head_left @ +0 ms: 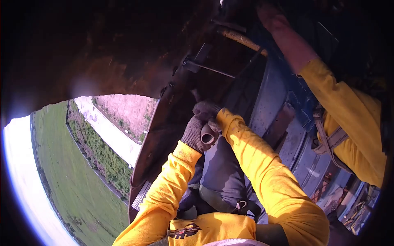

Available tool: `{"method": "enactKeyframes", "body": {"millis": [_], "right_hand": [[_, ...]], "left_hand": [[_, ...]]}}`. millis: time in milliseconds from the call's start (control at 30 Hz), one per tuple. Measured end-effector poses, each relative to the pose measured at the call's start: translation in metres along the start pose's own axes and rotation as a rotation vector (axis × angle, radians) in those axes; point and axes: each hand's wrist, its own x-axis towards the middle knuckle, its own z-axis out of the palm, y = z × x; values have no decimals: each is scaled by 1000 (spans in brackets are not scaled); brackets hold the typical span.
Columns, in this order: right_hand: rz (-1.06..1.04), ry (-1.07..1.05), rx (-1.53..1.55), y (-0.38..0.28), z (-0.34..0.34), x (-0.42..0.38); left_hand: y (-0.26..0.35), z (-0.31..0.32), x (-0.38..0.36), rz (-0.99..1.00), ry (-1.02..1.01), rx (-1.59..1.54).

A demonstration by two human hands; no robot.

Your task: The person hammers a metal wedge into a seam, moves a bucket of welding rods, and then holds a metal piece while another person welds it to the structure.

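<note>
Both my hands wear brown-grey knit gloves and are closed together in front of my legs. My left hand [193, 133] is wrapped round a short tube [208, 137], whose round hollow end points back toward me. Just above it, my right hand [208, 110] is curled against the same tube, its fingers bent. The far part of the tube is hidden by the gloves and shade. Ahead of my hands, a thin metal rod [211, 69] juts from the dark rusty steel wall [164, 123].
A co-worker's bare forearm [289, 43] reaches up at the right, with a harness strap [334, 139] on the yellow clothing. A wooden handle [242, 40] lies overhead near steel. Planks [266, 98] are underfoot at right. Left of the steel edge, a field [78, 164] lies far below.
</note>
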Motion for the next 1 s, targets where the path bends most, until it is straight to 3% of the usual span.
{"method": "enactKeyframes", "body": {"millis": [33, 67, 100, 133, 200, 267, 333, 367, 500, 533, 567, 600, 667, 700, 733, 767, 800, 833, 867, 933, 1000], "right_hand": [[8, -40, 96, -36, 31, -12], [232, 115, 602, -61, 12, -15], [457, 271, 1082, -87, -18, -16], [653, 424, 1544, -105, -40, -8], [704, 454, 1543, -113, -46, -3], [703, 393, 1580, -94, -15, -4], [981, 459, 1635, -101, 10, -15], [1109, 447, 1561, -100, 27, -17], [1154, 626, 1385, -142, 11, -37], [1160, 683, 1295, -151, 7, -35], [1061, 765, 1242, -157, 11, -35], [863, 913, 1393, -163, 15, -37], [200, 839, 2151, -160, 14, -53], [-27, 612, 2371, -146, 18, -54], [-47, 635, 2215, -135, 25, -49], [364, 777, 1910, -142, 8, -42], [744, 884, 1557, -151, -7, -36], [911, 802, 1226, -144, -7, -29], [914, 809, 1225, -148, -15, -26], [791, 924, 1051, -168, -44, -21], [487, 1185, 772, -184, -63, -16]], "left_hand": [[39, -3, -24, -372, 123, -726], [64, -8, -17, -653, 250, -1443], [58, 1, -33, -555, 225, -918], [53, 12, -35, -576, 375, -566], [50, -3, -37, -637, 317, -684], [32, -17, -38, -827, 251, -1190], [23, -6, -58, -919, 241, -1006], [5, -1, -73, -872, 210, -1028], [-25, -13, -101, -782, -46, -889], [-24, -21, -103, -739, -93, -816], [-19, -32, -104, -741, -198, -970], [-15, -39, -107, -744, -305, -1124], [-8, -41, -109, -681, -549, -1468], [-12, -42, -110, -723, -550, -1319], [-15, -45, -109, -758, -546, -1165], [-13, -41, -104, -742, -283, -748], [-4, -32, -97, -730, -184, -583], [-12, -16, -95, -560, 4, -146], [-20, 0, -88, -356, 186, 287], [46, 16, -69, -368, 395, 467], [57, 4, -54, -272, 391, 605]]}}
